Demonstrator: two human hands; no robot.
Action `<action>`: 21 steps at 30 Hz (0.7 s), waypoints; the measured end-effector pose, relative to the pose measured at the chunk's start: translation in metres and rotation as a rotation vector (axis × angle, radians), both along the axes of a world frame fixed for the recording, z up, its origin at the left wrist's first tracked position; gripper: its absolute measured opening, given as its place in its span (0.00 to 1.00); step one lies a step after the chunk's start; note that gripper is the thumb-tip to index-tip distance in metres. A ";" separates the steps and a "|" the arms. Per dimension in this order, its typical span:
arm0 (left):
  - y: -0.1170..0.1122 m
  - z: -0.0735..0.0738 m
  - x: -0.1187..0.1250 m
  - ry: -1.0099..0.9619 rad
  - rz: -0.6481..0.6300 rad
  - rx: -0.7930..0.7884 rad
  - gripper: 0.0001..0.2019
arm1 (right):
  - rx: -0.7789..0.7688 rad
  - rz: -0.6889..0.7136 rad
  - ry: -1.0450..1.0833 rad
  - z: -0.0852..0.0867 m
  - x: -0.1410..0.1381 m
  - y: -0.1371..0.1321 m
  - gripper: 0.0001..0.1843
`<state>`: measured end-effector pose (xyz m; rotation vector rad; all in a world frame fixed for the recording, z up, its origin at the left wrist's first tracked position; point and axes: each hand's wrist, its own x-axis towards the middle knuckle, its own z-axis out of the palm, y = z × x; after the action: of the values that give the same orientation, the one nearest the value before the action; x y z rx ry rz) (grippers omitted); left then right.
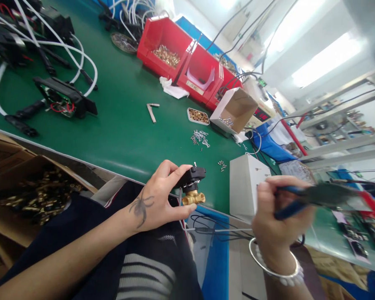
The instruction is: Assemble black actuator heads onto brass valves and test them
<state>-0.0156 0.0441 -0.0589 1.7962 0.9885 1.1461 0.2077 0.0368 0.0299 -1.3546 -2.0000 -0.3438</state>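
Note:
My left hand [162, 191] grips a valve [193, 197] with a brass body and a black plastic head, at the front edge of the green bench. Its thumb lies under the brass part and the fingers rest on the black top. A small metal pin sticks up from the head. On the right, my right hand [283, 212] is closed round the blue handles of pliers [295, 198], whose jaws point right and are blurred. The pliers are apart from the valve, beside a white box [245, 181].
Red bins [165, 46] with small brass parts line the back. Small metal pins [200, 138] and a dish [198, 116] of brass pieces lie nearby. A black housing [65, 98] with white cables lies left. A carton [40, 196] of brass parts stands below the bench.

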 end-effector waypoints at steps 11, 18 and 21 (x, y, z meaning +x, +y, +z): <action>0.001 -0.003 0.001 -0.015 0.006 0.011 0.34 | -0.231 0.096 -0.155 0.006 0.000 -0.001 0.13; 0.001 -0.003 0.000 -0.017 -0.006 0.012 0.34 | 0.025 -0.096 0.009 0.003 0.002 -0.001 0.08; 0.001 -0.002 0.000 -0.001 -0.013 -0.004 0.34 | -0.297 0.114 -0.245 0.003 0.001 0.000 0.11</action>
<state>-0.0159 0.0446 -0.0611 1.7960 0.9766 1.1357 0.2086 0.0371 0.0327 -1.4228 -2.3963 -0.1702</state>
